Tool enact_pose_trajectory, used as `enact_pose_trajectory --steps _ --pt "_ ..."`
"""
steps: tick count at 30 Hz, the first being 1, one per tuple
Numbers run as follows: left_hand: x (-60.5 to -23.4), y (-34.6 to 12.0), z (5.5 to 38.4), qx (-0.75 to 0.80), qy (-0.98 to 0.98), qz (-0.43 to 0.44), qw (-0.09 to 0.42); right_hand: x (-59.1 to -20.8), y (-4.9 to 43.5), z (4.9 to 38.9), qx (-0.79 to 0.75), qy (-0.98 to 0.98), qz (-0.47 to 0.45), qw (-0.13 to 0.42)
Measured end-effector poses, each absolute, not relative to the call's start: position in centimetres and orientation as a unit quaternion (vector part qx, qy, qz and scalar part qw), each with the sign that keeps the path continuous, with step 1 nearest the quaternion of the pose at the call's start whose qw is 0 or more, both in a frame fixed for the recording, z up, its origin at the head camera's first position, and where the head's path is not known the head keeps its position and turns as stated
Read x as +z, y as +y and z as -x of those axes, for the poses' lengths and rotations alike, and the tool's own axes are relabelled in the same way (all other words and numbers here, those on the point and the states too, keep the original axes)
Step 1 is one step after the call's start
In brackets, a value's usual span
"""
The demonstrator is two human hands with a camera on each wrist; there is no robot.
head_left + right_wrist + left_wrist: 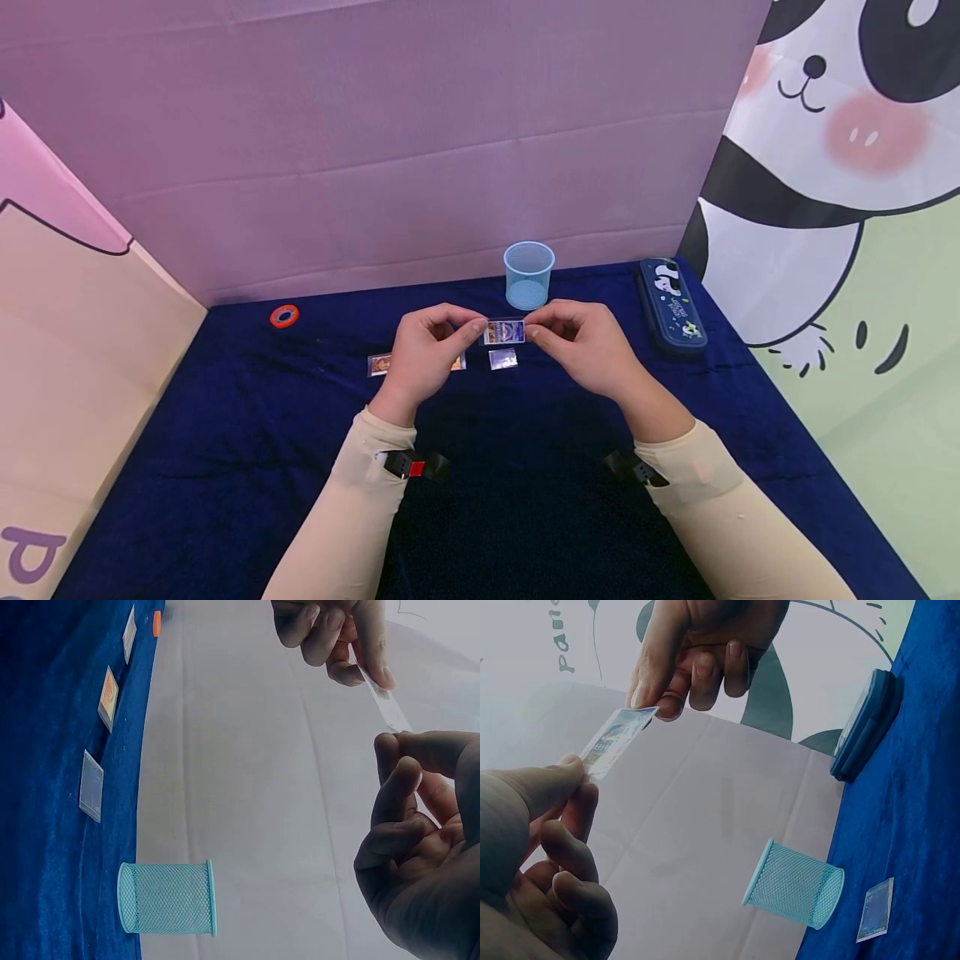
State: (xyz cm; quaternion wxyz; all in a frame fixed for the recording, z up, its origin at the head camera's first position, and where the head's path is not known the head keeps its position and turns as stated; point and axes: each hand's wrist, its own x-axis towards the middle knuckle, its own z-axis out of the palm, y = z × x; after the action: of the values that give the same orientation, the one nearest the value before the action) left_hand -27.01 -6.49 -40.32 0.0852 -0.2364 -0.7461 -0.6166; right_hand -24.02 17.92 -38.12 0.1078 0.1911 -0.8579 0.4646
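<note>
A small printed card in a clear sleeve (504, 332) is held up above the table between both hands. My left hand (426, 354) pinches its left end between thumb and forefinger, and my right hand (588, 346) pinches the right end the same way. Both wrist views show the card tilted, the other fingers loosely curled. On the cloth just below lies a small shiny clear sleeve or card (503, 359). Two sleeved cards lie to the left, one with an orange picture (379, 365), the other (459, 363) partly hidden behind my left hand in the head view.
A light blue mesh cup (528, 279) stands at the back, just beyond my hands. A dark blue panda pencil case (671, 304) lies at the back right. At the back left is an orange ring (284, 316), perhaps a tape roll. Dark blue cloth (247, 450) covers the table.
</note>
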Motion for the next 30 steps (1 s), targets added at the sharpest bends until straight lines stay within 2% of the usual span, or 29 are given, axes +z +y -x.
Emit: enact_pose_trajectory --steps 30 --pt "-40.35 -6.32 26.93 -0.618 -0.744 0.244 0.065 -38.49 18.02 24.35 0.465 -0.859 -0.184 0.112"
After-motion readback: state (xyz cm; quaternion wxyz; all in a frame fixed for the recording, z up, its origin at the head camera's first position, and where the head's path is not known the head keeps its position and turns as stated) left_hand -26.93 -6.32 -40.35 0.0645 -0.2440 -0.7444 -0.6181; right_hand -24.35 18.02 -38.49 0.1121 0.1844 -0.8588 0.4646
